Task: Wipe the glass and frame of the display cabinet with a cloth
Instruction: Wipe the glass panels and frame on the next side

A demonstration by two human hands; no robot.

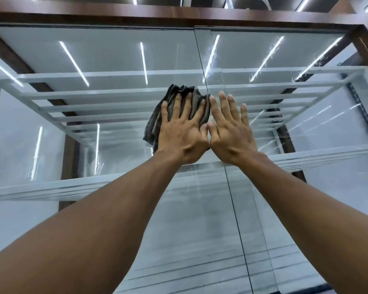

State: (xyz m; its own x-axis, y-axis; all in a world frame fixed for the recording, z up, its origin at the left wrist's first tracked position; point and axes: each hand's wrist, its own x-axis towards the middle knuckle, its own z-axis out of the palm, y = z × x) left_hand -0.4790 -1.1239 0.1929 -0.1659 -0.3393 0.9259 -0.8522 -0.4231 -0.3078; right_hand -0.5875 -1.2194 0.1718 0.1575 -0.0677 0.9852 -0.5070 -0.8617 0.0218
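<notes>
- Cloth — dark grey-brown, soft woven fabric, bunched into folds and ridges. It is pinned flat against the glass under the left hand. A crumpled edge shows above the fingertips and a loose fold hangs out past the hand's outer side.
- Left hand — fingers straight and spread, palm pressing the cloth onto the pane; it does not curl round the cloth.
- Right hand — laid just beside the left, fingers straight and fanned, flat on the bare glass and holding nothing. The two thumbs lie side by side, and the index finger reaches the cloth's near edge.
- Glass — smooth, clear, reflective panes, carrying mirrored light strips above and to both sides of the hands.
- Seam — a thin dark vertical line where the panes meet, running above and below the hands between the two wrists.
- Smears — whitish, speckled streaks on the pane above and beyond the right hand.
- Frame — dark brown wood-grain rail, straight-edged, well above both hands; a matching post runs down far beyond the right hand.
- White slatted rack — flat parallel bars behind the glass, at and above fingertip level.
- Shelf edge — a pale layered band behind the glass, crossing below the wrists.
</notes>
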